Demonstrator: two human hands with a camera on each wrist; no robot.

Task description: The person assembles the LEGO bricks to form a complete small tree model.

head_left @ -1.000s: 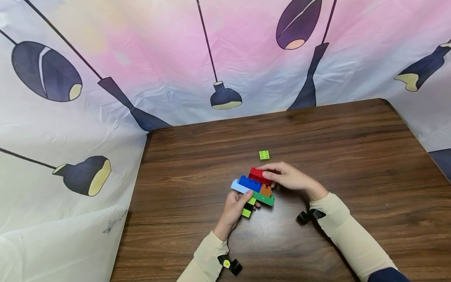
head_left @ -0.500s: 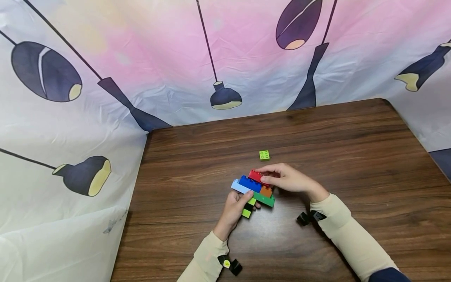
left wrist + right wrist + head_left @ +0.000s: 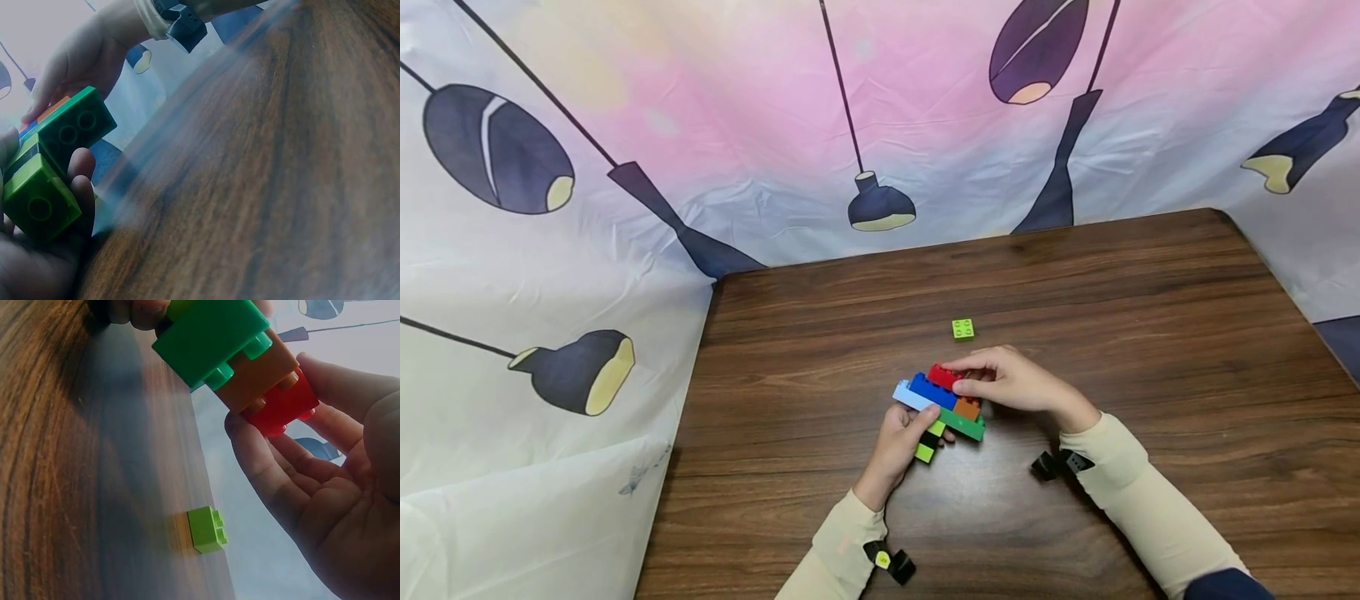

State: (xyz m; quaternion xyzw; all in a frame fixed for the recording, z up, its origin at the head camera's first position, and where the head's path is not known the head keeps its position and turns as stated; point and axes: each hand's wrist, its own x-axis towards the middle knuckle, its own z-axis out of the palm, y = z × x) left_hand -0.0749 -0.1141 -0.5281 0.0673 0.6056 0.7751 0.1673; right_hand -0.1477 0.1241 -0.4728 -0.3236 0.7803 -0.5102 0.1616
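Fingers of left hand (image 3: 895,433) were clamped round a lime-and-black plastic brick stem (image 3: 929,439), on the near side of the landmark, a royal-blue studded plastic brick (image 3: 933,391). Red studded plastic brick (image 3: 942,374) lay along the landmark's far side, pinched between thumb and fingers of the right hand (image 3: 1021,380); whether fully seated could not be told. Judgement: seating it called for a braced stem, aligned studs and even force across both ends, since one-sided pressure could have tilted it.
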